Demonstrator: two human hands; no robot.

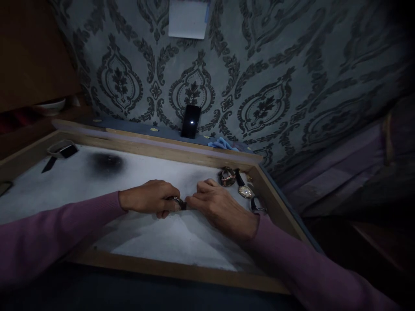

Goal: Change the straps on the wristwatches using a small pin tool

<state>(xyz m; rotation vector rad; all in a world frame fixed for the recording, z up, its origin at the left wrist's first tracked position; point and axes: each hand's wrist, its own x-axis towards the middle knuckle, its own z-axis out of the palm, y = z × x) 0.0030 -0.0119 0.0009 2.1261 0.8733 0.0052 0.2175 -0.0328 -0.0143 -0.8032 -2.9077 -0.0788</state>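
Note:
Between my two hands is a wristwatch (pixel 177 200) with a dark strap, held just above the white tray floor (pixel 142 233). My left hand (pixel 151 197) is closed on the watch case, thumb and fingers around its side. On the strap end, the fingers of my right hand (pixel 215 207) are pinched together. Part of the watch is hidden by my fingers. To the right of my right hand lie a chunky brown-toned watch (pixel 227 176), a gold-faced watch (pixel 245 191) with a black strap, and a dark strap loop (pixel 258 206).
A wooden rim (pixel 181 263) surrounds the tray. At its far left lies a watch with a pale band (pixel 61 148). Behind the rim, a phone (pixel 190 121) leans against the patterned wall, and a blue cloth (pixel 223 144) sits on the ledge. A bowl (pixel 50 106) stands on the left shelf.

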